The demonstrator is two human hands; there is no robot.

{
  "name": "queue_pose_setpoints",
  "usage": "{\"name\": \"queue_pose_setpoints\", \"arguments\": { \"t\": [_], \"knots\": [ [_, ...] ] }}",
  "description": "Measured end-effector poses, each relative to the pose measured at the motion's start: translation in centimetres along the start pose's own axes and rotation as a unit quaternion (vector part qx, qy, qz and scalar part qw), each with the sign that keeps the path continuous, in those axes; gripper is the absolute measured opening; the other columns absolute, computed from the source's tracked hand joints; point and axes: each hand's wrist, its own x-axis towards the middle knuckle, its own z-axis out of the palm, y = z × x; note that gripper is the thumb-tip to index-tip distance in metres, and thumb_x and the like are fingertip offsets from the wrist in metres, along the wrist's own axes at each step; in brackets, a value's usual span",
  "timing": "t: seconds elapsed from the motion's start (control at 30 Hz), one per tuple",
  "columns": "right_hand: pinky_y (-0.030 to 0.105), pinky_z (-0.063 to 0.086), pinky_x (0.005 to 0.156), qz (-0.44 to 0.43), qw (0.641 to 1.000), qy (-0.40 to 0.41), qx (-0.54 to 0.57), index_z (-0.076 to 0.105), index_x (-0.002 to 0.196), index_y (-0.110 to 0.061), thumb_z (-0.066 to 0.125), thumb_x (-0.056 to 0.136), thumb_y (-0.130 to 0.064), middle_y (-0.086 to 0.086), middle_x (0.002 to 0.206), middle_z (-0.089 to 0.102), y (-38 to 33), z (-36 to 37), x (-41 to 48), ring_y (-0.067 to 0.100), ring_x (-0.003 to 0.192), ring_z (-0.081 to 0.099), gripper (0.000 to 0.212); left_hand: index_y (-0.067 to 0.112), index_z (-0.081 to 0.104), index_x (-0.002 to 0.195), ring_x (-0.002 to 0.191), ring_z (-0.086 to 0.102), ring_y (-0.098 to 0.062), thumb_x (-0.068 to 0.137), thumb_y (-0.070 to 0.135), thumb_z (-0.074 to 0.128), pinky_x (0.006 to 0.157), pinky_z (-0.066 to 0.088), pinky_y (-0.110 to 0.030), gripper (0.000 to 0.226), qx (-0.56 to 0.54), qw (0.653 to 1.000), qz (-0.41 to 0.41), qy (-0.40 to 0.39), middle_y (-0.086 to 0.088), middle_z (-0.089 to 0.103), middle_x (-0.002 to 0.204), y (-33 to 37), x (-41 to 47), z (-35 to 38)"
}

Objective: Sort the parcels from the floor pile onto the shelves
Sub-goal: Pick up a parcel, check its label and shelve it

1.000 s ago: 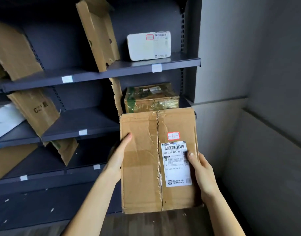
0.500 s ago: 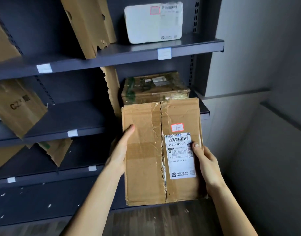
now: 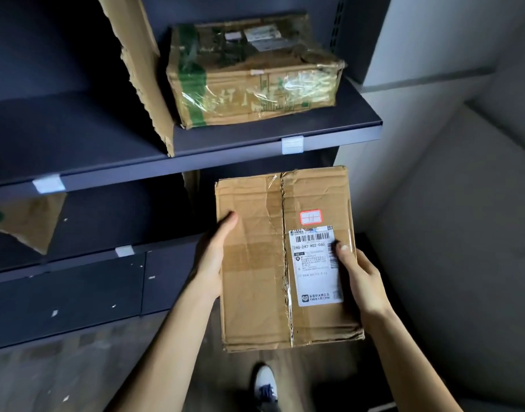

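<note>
A flat brown cardboard parcel (image 3: 255,263) with a white shipping label and a small red-edged sticker is held face up in front of the dark shelf unit. My left hand (image 3: 215,257) grips its left edge, thumb on top. My right hand (image 3: 359,278) grips its right edge, thumb pressed on the label. The parcel's top edge sits just below the front lip of a shelf (image 3: 329,138). On that shelf lies a tape-wrapped brown parcel with green print (image 3: 252,72).
Torn cardboard dividers (image 3: 142,69) lean between shelf bays; another hangs at the left (image 3: 26,221). White tags mark the shelf edges. A grey wall (image 3: 463,203) stands close on the right. My shoe (image 3: 264,385) shows on the wooden floor below.
The view has moved closer and tilted down; the upper shelf with the white parcel has left the frame. The held parcel now sits lower, under the shelf with the green-printed parcel. Both hands keep their grip.
</note>
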Motion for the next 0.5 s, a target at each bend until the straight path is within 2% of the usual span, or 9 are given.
{"name": "queue_pose_setpoints", "arguments": {
  "t": [0.2, 0.3, 0.4, 0.5],
  "knots": [
    [0.033, 0.055, 0.096, -0.008, 1.000, -0.023, 0.004, 0.074, 0.119, -0.016, 0.069, 0.096, -0.044, -0.005, 0.108, 0.080, -0.2, 2.2, -1.4, 0.013, 0.106, 0.075, 0.036, 0.053, 0.063, 0.132, 0.137, 0.053, -0.026, 0.040, 0.090, 0.082, 0.116, 0.037, -0.058, 0.101, 0.021, 1.000, 0.003, 0.019, 0.008, 0.061, 0.145, 1.7, -2.2, -2.2],
    [0.028, 0.054, 0.092, 0.001, 0.997, -0.075, 0.015, 0.074, 0.119, -0.013, 0.068, 0.098, -0.041, -0.004, 0.108, 0.080, 0.4, 4.4, -2.6, 0.011, 0.106, 0.074, 0.036, 0.046, 0.064, 0.135, 0.130, 0.059, -0.028, 0.041, 0.088, 0.084, 0.111, 0.044, -0.056, 0.105, 0.015, 0.998, 0.012, 0.060, 0.002, 0.065, 0.139, 2.4, -5.4, -5.0],
    [0.025, 0.054, 0.088, 0.011, 0.992, -0.129, -0.002, 0.076, 0.116, -0.016, 0.067, 0.098, -0.044, -0.006, 0.107, 0.080, 1.0, 6.5, -4.4, 0.007, 0.102, 0.075, 0.034, 0.035, 0.070, 0.130, 0.114, 0.070, -0.028, 0.057, 0.076, 0.086, 0.104, 0.052, -0.051, 0.086, -0.015, 0.996, 0.017, 0.089, -0.004, 0.075, 0.123, 2.7, -9.5, -7.9],
    [0.020, 0.053, 0.079, 0.012, 0.984, -0.179, -0.015, 0.075, 0.113, -0.016, 0.067, 0.098, -0.045, -0.008, 0.103, 0.081, 1.3, 9.1, -5.8, 0.002, 0.094, 0.075, 0.033, 0.038, 0.069, 0.131, 0.118, 0.068, -0.026, 0.060, 0.078, 0.083, 0.106, 0.050, -0.049, 0.083, -0.020, 0.989, 0.039, 0.144, 0.000, 0.074, 0.127, 2.9, -12.7, -10.9]
  ]
}}
